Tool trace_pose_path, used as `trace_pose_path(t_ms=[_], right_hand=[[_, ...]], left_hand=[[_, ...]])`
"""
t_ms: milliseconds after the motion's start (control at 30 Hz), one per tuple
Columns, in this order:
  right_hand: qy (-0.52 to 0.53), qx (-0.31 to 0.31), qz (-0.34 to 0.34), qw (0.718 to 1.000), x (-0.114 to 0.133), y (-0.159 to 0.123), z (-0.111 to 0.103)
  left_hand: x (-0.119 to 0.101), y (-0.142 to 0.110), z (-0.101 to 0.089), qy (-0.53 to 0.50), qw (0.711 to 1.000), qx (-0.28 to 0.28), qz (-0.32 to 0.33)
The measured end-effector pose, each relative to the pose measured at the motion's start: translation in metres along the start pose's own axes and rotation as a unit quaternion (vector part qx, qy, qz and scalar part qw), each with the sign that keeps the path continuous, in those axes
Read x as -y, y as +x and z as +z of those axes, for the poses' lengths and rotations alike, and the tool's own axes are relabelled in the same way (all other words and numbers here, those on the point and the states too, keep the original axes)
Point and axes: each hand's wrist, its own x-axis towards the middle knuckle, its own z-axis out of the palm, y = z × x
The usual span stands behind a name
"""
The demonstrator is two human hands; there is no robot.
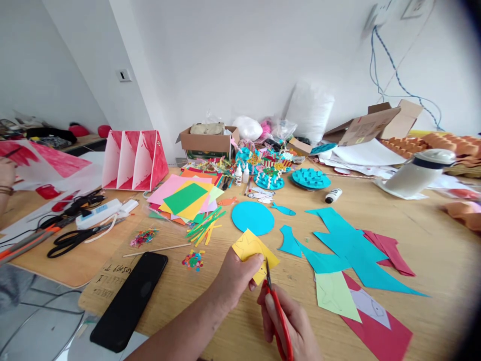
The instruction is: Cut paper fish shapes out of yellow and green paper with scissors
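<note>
Yellow paper point(248, 244) in left hand point(236, 275), red scissors point(280, 321) in right, apparently cutting.

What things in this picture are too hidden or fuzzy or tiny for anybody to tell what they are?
All in the head view:
- Part of the drawing on the yellow paper: the left hand covers it.
- The other person: mostly cut off by the left edge.
- What lies deep in the cardboard box: its front wall and the tan cloth hide it.
- Words on the white bottles: too small.
</note>
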Motion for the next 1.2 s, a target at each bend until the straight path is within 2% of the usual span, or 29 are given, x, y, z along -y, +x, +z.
trace_pose_path(t_ms=[1200], right_hand=[[-0.020, 0.001, -0.008, 1.000, -0.015, 0.001, -0.005]], left_hand=[[0.001, 0.001, 0.000, 0.024, 1.000, 0.008, -0.013]])
